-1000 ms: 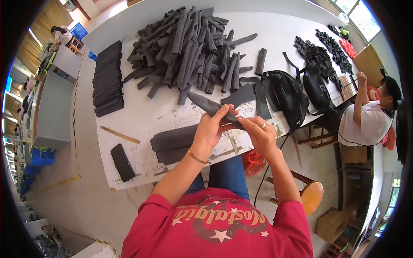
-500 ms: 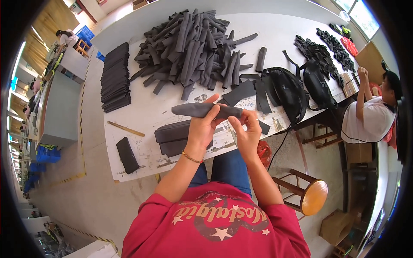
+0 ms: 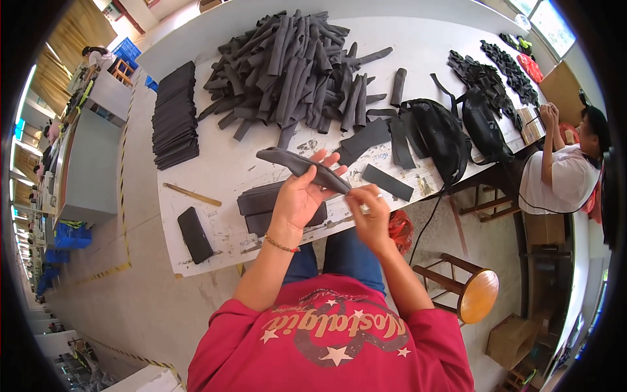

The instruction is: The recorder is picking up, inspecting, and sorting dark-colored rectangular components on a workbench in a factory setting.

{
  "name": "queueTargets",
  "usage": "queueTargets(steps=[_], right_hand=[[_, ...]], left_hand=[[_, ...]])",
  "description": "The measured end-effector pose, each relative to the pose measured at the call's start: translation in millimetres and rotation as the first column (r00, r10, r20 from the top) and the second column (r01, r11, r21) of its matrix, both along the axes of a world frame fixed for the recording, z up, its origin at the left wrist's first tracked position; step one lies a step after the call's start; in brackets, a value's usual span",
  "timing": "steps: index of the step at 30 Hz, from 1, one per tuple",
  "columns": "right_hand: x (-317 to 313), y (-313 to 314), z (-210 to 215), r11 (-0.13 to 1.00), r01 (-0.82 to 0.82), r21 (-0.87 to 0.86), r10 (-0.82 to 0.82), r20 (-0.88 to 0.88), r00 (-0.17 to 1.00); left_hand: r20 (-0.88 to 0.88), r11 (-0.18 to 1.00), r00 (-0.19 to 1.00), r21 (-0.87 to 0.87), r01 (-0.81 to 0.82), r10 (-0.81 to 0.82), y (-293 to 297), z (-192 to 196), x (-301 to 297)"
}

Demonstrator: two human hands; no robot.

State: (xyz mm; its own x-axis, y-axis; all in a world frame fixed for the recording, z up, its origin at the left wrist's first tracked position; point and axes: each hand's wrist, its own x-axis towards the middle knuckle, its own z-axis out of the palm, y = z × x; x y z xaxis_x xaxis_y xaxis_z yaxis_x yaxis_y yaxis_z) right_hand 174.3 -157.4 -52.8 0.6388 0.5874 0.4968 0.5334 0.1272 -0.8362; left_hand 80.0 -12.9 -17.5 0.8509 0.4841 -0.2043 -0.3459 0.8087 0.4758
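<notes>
Holding dark grey sleeve (image 3: 277,159) above tabletop (image 3: 225,157) toward its near edge, clamped under thumb in left hand (image 3: 298,196), pinched at right end by fingertips of right hand (image 3: 371,214), probably working that end, next calling for steady left grip.

The dark grey fabric piece (image 3: 282,159), long, narrow and folded or rolled lengthwise, lies slantwise across the open palm of the left hand (image 3: 297,196) under its thumb. Its rounded far end juts out beyond that hand, up and left; its tapered near end meets the right hand's (image 3: 371,214) fingertips, lower and clear of the desk.
</notes>
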Motion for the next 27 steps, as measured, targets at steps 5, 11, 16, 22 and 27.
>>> queueTargets(steps=[5,11,16,22,27], right_hand=[[78,-30,-43,0.777,0.497,-0.386,-0.128,0.676,0.725],[94,-32,-68,0.49,0.484,-0.725,0.449,0.686,0.573],[103,-28,-44,0.508,0.409,-0.758,0.464,0.641,0.611],[83,-30,-3,0.756,0.067,-0.651,0.148,0.27,0.951],[32,-26,59,0.86,-0.126,-0.494,0.244,0.183,0.952]], left_hand=[[0.013,0.998,1.0,0.065,0.015,-0.016,14,-9,-10],[-0.057,0.992,0.998,0.128,0.002,0.006,18,-16,-13],[-0.075,0.998,0.996,0.049,-0.047,0.051,25,-14,-20],[-0.098,0.997,0.992,0.033,-0.07,0.073,30,-21,-21],[-0.109,0.996,0.99,0.032,-0.089,0.092,32,-22,-22]])
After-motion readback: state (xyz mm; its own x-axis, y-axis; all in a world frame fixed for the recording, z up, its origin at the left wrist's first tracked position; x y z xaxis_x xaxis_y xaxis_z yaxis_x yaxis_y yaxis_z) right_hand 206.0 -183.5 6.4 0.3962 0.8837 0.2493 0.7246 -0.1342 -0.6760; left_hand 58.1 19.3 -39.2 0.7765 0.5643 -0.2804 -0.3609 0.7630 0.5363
